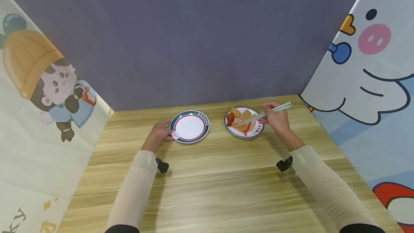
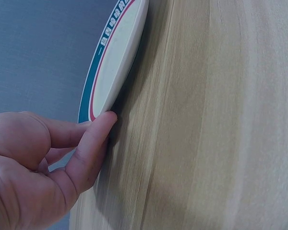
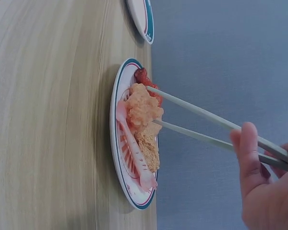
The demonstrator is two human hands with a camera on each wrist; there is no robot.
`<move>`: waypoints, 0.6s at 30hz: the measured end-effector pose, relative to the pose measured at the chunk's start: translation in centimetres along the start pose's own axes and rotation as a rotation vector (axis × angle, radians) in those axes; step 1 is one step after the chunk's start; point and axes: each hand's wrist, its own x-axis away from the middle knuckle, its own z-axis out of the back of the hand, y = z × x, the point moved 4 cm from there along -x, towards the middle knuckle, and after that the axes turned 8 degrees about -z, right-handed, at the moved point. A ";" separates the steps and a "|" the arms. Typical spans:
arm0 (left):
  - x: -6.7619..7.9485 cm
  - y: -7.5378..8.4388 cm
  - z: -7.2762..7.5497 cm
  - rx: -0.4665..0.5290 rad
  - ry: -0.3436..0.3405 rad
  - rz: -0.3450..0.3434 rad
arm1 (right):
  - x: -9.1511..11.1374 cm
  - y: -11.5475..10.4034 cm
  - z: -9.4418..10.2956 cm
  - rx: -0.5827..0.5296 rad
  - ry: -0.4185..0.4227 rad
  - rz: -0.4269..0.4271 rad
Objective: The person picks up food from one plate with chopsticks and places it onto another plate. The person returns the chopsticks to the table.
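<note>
My left hand [image 1: 160, 131] pinches the near-left rim of a white plate [image 1: 190, 127] with a dark green and red border. In the left wrist view, thumb and fingers meet at the edge of that plate [image 2: 117, 57]. My right hand [image 1: 275, 118] holds pale green chopsticks [image 1: 282, 107] over a second, patterned plate [image 1: 258, 129]. In the right wrist view, the slightly spread tips of the chopsticks [image 3: 201, 112] reach a lumpy fried piece [image 3: 143, 109]. Around it lie a crumbed piece [image 3: 149, 149], a glossy red piece [image 3: 141, 75] and a pink strip with a forked end [image 3: 133, 149].
Both plates stand toward the back of a wooden table [image 1: 207, 190], side by side with a gap between them. A grey panel [image 1: 207, 39] rises behind the table. Printed cartoon panels stand left [image 1: 29, 125] and right [image 1: 381, 92].
</note>
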 end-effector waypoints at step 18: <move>-0.1 0.0 0.0 -0.015 -0.008 0.013 | -0.4 0.6 -0.7 0.140 0.074 0.081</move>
